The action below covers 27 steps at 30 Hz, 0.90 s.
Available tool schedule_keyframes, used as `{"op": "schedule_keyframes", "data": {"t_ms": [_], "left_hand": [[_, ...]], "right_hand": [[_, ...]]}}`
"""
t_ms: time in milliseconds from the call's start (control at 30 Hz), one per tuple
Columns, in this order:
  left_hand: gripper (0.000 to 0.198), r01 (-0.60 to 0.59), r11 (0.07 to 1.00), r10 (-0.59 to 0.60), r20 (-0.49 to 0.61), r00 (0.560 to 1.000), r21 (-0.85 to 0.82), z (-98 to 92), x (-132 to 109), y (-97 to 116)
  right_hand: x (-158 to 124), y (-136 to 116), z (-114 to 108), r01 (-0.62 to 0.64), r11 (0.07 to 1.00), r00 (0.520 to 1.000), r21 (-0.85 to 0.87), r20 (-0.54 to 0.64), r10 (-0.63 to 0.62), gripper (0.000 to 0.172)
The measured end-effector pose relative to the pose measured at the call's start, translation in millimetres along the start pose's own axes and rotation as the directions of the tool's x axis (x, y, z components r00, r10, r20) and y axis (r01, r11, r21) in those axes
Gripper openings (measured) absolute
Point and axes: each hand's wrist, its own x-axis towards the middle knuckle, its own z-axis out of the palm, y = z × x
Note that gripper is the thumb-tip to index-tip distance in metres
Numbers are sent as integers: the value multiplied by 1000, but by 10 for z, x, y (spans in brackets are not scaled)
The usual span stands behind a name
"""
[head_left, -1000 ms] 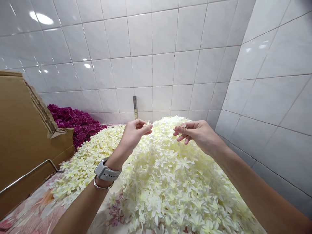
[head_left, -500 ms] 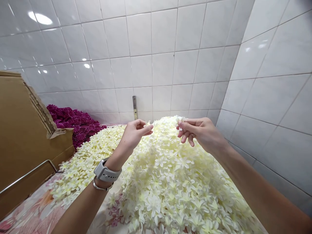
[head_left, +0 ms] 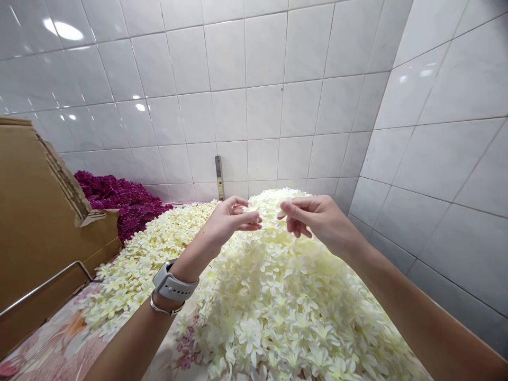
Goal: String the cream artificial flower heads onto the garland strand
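Observation:
Pale yellow-white artificial flowers lie in a large heap (head_left: pixel 273 296) in the middle. My left hand (head_left: pixel 238 218), with a watch (head_left: pixel 175 284) and a bracelet on its wrist, is over the back of the heap, thumb and forefinger apart. Nothing shows clearly between its fingers. To its right, my right hand (head_left: pixel 309 216) pinches with thumb and forefinger; whatever lies between the fingertips blends with the white petals behind. The fingertips of the two hands face each other with a small gap.
At the left stands an open cardboard box (head_left: pixel 43 211) beside a bent metal rod (head_left: pixel 43 288). Purple flowers (head_left: pixel 123 203) are piled behind it. A floral cloth (head_left: pixel 83 349) lies beneath. White tiled walls rise behind and at the right, with a metal strip (head_left: pixel 219 177) upright at the back.
Both hands have come closer together. The thumb and forefinger of my left hand have parted, and the small flower seen between them before no longer shows there.

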Motion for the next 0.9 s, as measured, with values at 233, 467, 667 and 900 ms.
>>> {"op": "schedule_keyframes", "data": {"t_ms": [233,467,667,900], "left_hand": [[12,-102,993,94,112,989,66,40,-53,2],[21,-206,976,192,171,966,66,46,-91,1],[17,-237,962,225,100,969,137,45,-91,20],[24,-292,902,307,1,952,318,60,-111,-7]], "right_hand": [[-32,-62,-2,44,996,985,-81,171,-29,39],[-49,-51,46,-1,1000,974,24,227,-5,42],[-48,-71,15,18,999,984,-32,180,-12,34],[-49,-75,7,54,997,996,-48,73,-50,29]]}}
